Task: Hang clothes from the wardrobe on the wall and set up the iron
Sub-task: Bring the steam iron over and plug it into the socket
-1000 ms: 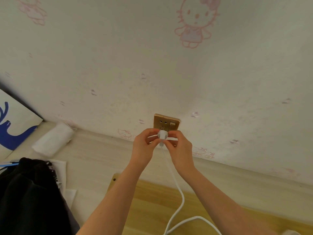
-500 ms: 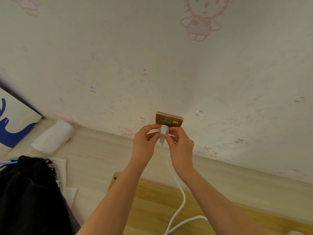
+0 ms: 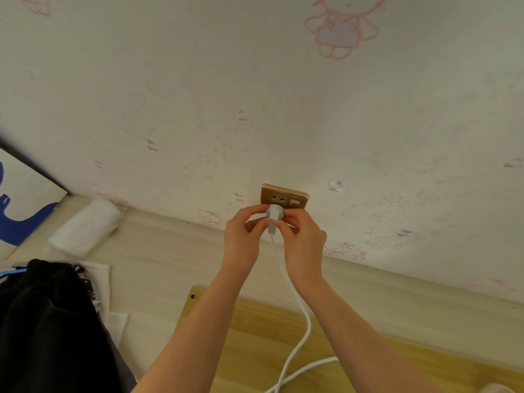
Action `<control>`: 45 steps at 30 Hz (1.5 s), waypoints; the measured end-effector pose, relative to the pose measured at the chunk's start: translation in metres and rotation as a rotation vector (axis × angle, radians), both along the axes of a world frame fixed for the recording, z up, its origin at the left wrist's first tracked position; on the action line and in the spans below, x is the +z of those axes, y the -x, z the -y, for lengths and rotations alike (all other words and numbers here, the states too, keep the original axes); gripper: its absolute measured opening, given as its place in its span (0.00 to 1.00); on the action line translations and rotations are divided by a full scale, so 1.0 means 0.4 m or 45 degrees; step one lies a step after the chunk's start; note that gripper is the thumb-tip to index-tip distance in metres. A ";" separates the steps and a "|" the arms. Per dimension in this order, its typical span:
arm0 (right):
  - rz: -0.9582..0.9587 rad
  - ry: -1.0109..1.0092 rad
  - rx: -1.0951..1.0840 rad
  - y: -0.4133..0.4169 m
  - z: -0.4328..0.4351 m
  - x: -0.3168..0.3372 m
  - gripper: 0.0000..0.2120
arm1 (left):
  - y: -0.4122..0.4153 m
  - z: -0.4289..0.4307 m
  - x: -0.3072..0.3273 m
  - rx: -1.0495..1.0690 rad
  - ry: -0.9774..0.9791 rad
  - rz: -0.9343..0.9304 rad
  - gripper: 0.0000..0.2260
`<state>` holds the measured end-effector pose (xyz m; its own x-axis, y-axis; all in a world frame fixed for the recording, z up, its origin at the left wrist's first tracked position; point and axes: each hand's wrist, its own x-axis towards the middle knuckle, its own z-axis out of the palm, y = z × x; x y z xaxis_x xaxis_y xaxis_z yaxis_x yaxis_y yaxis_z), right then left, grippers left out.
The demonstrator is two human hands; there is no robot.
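Holding what, the person's two hands? asks the listener.

Both pinch one thing, says the describer. The left hand (image 3: 243,231) and the right hand (image 3: 304,236) meet just below the middle of the frame. Their fingertips close from either side on a small round white plastic plug (image 3: 273,215).

Where is the plug in relation to the outlet?

It lies straight ahead of the fingertips, against the lower part of a gold-coloured rectangular metal socket plate (image 3: 285,194) set low in the wall. Its short axis points into the wall. Its white round cord (image 3: 300,330) drops away between the forearms towards the bottom edge. Whether the pins are fully seated cannot be told, because the fingers hide the joint.

Which hand is nearer?

Neither; they are equally close, one on each side. Any final push would probably go straight into the plate, with both hands sharing it.

Is the iron itself visible?

No. The cord runs out of the frame at the bottom.

Can any brand or writing be read?

None. The plate shows two small slots and a pale switch, with no lettering that can be made out. The pale wallpaper has pink cartoon cat figures (image 3: 340,29), without words.

What else is there?

A light wooden board (image 3: 255,336) lies under the arms. A black garment (image 3: 48,321) is at lower left, and a white soft roll (image 3: 85,228) lies by the wall at left.
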<state>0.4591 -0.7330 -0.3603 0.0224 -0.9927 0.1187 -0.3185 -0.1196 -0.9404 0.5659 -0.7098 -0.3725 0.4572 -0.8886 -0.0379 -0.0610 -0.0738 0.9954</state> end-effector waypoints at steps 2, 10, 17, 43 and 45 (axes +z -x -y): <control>0.012 0.006 0.010 0.002 -0.001 0.001 0.06 | 0.002 0.002 -0.004 0.007 0.002 0.008 0.10; -0.010 -0.009 0.024 0.006 -0.006 0.001 0.07 | 0.004 -0.004 -0.007 0.009 -0.003 0.040 0.09; -0.498 -0.019 0.161 0.057 -0.036 0.003 0.17 | 0.010 -0.054 -0.015 0.047 -0.133 0.171 0.07; -1.236 -0.069 0.593 0.696 -0.580 -0.091 0.14 | 0.522 -0.713 -0.094 -0.200 -0.304 1.174 0.13; -1.220 -0.074 0.606 0.737 -0.624 -0.094 0.11 | 0.561 -0.746 -0.096 -0.228 -0.307 1.170 0.14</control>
<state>0.1644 -0.4834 -0.3980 0.4673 -0.8610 -0.2006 -0.8594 -0.3891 -0.3316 0.3414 -0.4115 -0.4109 0.2577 -0.9632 0.0767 -0.8387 -0.1836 0.5127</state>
